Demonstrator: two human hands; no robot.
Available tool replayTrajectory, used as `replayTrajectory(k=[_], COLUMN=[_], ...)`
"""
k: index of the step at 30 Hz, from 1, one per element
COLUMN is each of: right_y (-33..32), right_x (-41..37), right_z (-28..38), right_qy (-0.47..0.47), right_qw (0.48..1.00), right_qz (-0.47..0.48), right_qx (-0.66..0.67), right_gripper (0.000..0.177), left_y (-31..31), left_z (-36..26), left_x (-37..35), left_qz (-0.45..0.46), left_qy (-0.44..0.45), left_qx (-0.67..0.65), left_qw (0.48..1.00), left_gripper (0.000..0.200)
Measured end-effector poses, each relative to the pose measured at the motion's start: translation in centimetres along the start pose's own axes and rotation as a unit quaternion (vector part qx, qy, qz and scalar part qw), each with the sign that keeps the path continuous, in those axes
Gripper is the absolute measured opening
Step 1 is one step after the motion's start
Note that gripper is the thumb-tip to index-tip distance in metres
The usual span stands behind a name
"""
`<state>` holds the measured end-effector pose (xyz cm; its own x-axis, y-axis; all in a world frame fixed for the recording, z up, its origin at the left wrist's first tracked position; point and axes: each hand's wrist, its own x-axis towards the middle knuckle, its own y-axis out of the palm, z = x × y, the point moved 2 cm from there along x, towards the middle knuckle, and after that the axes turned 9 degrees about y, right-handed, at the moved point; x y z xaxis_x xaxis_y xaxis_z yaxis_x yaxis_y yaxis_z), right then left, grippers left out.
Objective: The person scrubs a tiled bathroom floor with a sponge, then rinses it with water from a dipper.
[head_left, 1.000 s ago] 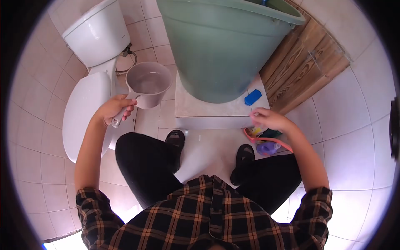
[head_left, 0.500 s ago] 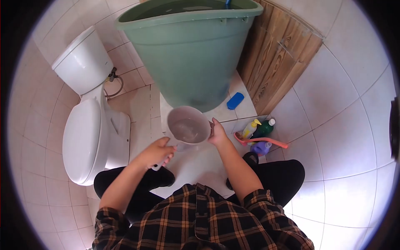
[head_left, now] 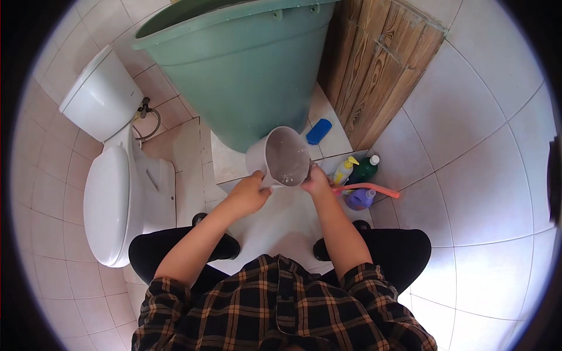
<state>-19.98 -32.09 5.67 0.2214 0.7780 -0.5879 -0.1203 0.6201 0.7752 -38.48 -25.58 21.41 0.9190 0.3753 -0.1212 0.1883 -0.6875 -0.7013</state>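
Observation:
A greyish-pink water dipper (head_left: pixel 287 153) is held over the floor in front of me, its mouth tipped to the right. Clear water with bubbles or droplets shows along its lower inner side. My left hand (head_left: pixel 250 194) is closed at the handle side, thumb up by the dipper's wall; the handle is mostly hidden by the fingers. On the opposite side, my right hand (head_left: pixel 317 179) grips the lower right rim, its fingers partly out of sight. Just behind the dipper stands a large green water tub (head_left: pixel 234 76).
A white toilet (head_left: pixel 111 205) is on the left. The tub stands on a tiled ledge (head_left: pixel 225 167) with a blue brush-like object (head_left: pixel 319 131). At right are a yellow-pump bottle (head_left: pixel 344 171), a green bottle (head_left: pixel 366 168), a purple bottle (head_left: pixel 358 199) and an orange-handled tool (head_left: pixel 379 189).
The dipper has moved slightly up and right and tipped from nearly upright toward the right. My left hand has come up and right, closer to its wall. My view has shifted a little.

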Motion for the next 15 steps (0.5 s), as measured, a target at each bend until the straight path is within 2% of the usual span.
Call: replayTrajectory(k=[1,4,7,8,9,10,13,14,15], right_y=[0.6,-0.8,-0.8,-1.0,-2.3,-3.0,1.6,1.9,-0.6], right_x=[-0.2,2.5,3.5,4.7,6.7,7.5,2.7,1.3,2.4], right_z=[0.5,1.3,1.4,2.0,3.3,4.1,5.1,4.7,4.3], right_qy=[-0.005,0.037,0.064,0.122,0.176,0.226,0.198,0.181,0.247], right_qw=[0.999,0.998,0.994,0.977,0.933,0.864,0.924,0.894,0.825], right_qz=[0.036,0.049,0.003,0.157,0.306,0.447,0.27,0.216,0.123], right_qx=[-0.015,-0.016,-0.085,-0.078,-0.068,-0.055,-0.186,-0.349,-0.493], right_gripper=[0.03,0.032,0.024,0.022,0.02,0.018,0.016,0.015,0.016], left_y=[-0.5,-0.9,-1.8,-2.7,-3.5,-4.1,-6.4,-7.1,-7.7], left_z=[-0.8,-1.4,-0.3,-0.2,-0.1,0.0,0.3,0.3,0.5], left_x=[0.1,0.2,-0.2,-0.6,-1.2,-2.0,-4.8,-5.8,-6.7], left_qz=[0.027,0.058,0.051,0.046,0.039,0.036,0.022,0.014,0.006], left_qy=[-0.041,-0.099,-0.153,-0.178,-0.202,-0.208,-0.218,-0.218,-0.216], left_qx=[-0.035,-0.127,-0.272,-0.324,-0.375,-0.39,-0.424,-0.432,-0.439], left_qw=[0.998,0.985,0.949,0.928,0.904,0.897,0.879,0.875,0.872], left_gripper=[0.032,0.036,0.033,0.032,0.032,0.03,0.028,0.027,0.027])
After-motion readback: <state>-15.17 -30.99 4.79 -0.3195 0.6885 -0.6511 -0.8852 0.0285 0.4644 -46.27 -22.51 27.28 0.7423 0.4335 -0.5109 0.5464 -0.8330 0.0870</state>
